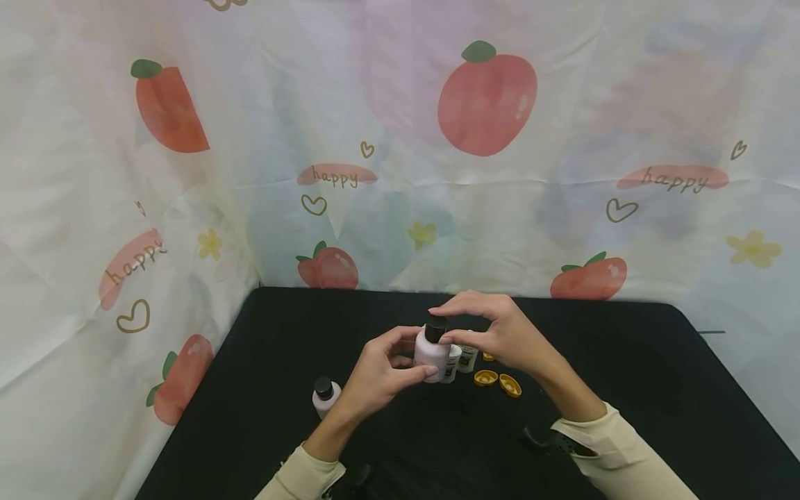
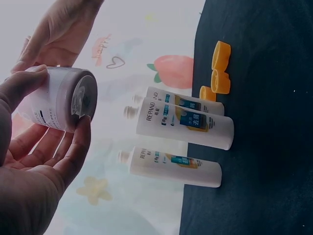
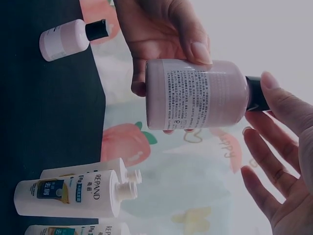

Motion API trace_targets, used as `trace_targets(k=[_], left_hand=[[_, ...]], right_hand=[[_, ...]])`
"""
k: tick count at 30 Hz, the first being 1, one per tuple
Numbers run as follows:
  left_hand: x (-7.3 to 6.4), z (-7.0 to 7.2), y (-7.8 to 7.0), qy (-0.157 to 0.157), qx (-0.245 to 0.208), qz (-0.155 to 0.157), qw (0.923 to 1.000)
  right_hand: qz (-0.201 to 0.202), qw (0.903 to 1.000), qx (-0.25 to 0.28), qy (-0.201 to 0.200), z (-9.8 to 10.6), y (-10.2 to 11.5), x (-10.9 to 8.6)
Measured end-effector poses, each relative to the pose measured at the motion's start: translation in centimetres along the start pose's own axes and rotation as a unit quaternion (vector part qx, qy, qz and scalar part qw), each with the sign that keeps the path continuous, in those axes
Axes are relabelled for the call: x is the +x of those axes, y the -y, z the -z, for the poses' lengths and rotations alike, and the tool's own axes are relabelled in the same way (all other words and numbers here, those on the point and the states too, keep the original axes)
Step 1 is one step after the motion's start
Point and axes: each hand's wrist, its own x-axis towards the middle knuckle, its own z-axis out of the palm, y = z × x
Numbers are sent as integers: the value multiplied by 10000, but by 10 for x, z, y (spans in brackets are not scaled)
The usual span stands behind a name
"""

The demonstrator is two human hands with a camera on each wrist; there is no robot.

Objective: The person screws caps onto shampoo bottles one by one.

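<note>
My left hand (image 1: 378,368) grips a pale pink bottle (image 3: 227,93) by its body, lifted above the table. The bottle has a black cap (image 3: 256,93) and a label of small print. With thumb and fingers, my right hand (image 1: 509,333) holds that cap from above; in the right wrist view the thumb presses on it while other fingers spread apart. Left of my left forearm stands a second pink bottle (image 1: 328,397), also black-capped. Behind the held bottle are several white bottles (image 2: 186,122) with open necks, lettered REPAND. Whether the held cap is loose, I cannot tell.
Several yellow-orange caps (image 1: 485,378) lie on the black tabletop (image 1: 631,375), right of the white bottles. A printed fabric curtain (image 1: 387,104) hangs behind the table and along its left side. Dark straps (image 1: 562,442) show at the wrists.
</note>
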Motion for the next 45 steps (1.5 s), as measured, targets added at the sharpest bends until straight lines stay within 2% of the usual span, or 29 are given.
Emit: trace_targets(k=[13, 19, 36, 45], left_hand=[[0, 3, 0, -27, 4, 192, 9998], [1, 1, 1, -13, -9, 113, 9999], [2, -2, 3, 82, 20, -3, 10000], [1, -4, 1, 88, 8, -10, 10000]], right_hand=[[229, 9996, -87, -168, 4, -4, -1], [336, 9991, -66, -231, 4, -3, 1], [165, 9997, -65, -179, -3, 1, 4], [39, 10000, -1, -8, -4, 2, 4]])
